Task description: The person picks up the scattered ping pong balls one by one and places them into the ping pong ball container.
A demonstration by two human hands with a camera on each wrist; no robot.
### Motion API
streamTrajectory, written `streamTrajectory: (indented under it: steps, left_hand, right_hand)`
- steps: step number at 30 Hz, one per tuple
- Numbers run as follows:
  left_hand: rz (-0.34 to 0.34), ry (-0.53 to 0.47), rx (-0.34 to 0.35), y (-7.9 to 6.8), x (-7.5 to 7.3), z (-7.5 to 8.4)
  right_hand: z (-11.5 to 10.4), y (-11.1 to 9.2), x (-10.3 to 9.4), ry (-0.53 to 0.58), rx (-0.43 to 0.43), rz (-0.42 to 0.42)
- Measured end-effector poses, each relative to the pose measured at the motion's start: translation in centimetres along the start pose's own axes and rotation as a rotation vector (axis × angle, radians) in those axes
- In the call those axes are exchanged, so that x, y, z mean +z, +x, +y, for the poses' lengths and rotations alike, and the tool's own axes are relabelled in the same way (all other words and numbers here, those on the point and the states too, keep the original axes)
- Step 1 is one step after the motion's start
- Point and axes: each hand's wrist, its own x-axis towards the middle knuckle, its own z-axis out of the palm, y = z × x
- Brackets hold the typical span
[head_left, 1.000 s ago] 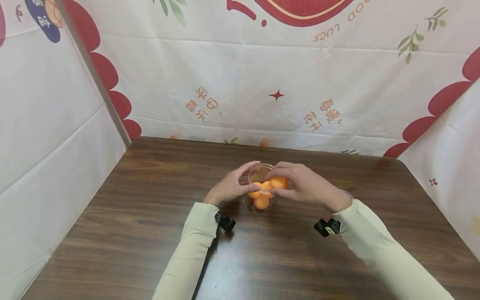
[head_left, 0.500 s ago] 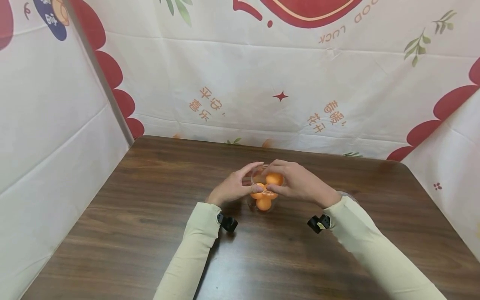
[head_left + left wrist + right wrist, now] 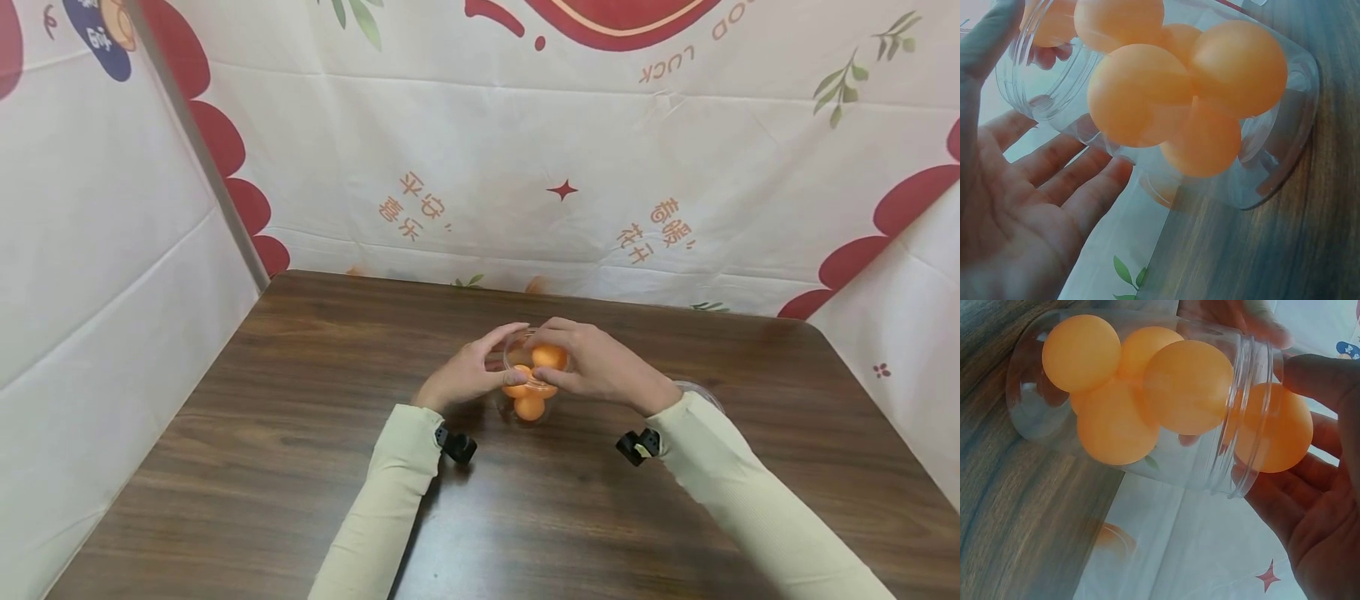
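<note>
A clear plastic jar (image 3: 1191, 464) stands upright on the table with its mouth uncovered and several orange ping-pong balls (image 3: 1118, 425) inside. My left hand (image 3: 463, 375) holds the jar near its rim, thumb on the near side and fingers around the far side. Another orange ping-pong ball (image 3: 550, 357) is between the thumb and fingers of my right hand (image 3: 603, 367). In the right wrist view that ball sits right at the jar's mouth, partly seen through the threaded rim. The right hand's fingers hide part of the mouth in the head view.
The dark wood-grain table (image 3: 315, 400) ends at a printed white cloth (image 3: 495, 158) behind, with more cloth at both sides. A clear round rim (image 3: 701, 393) shows beyond my right wrist, mostly covered by the sleeve; its kind cannot be made out.
Over the first half second, my right hand carried the ball left, more over the jar's mouth. Since then, both hands have stayed nearly still.
</note>
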Motion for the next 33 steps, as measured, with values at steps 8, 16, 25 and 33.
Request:
streamTrajectory:
  steps: [8,16,25,33]
  left_hand:
    - [-0.009,-0.004,0.022,0.0,0.0,0.0]
    - [-0.006,-0.015,0.05,-0.1,0.1,0.0]
    - [-0.007,-0.023,0.044,0.0,0.1,0.1]
    - [0.003,0.001,0.038,0.0,0.2,0.1]
  right_hand:
    - [-0.1,-0.1,-0.4,-0.011,0.022,-0.003]
    - [0.0,-0.3,-0.7,-0.019,0.023,0.012]
    - [0.1,-0.3,-1.2,-0.038,0.011,0.028]
    - [0.0,-0.6,-1.6,-0.037,0.005,0.031]
